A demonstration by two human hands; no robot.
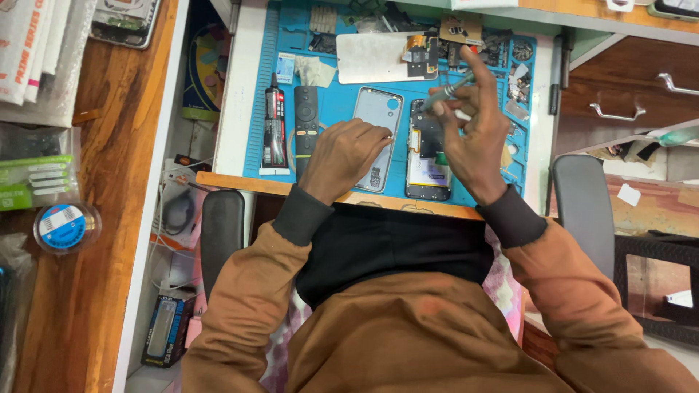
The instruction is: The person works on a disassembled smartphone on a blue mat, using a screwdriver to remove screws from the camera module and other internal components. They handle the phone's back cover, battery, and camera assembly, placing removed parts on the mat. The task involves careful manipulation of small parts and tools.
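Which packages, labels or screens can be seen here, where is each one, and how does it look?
Glue tube: left on the blue mat, upright, black with red label.
Round tape roll: wooden counter at left, blue and white label.
Small box: lower left on the floor, dark, with a window.
White packets: top left corner, red print.
Phone screen panel: top of mat, white rectangle.

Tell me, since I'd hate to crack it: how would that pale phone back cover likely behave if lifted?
The phone back cover looks thin and hollow, so probably light and slightly flexible. Its smooth surface may slide on the blue mat. The left hand rests on its edge, possibly steadying it.
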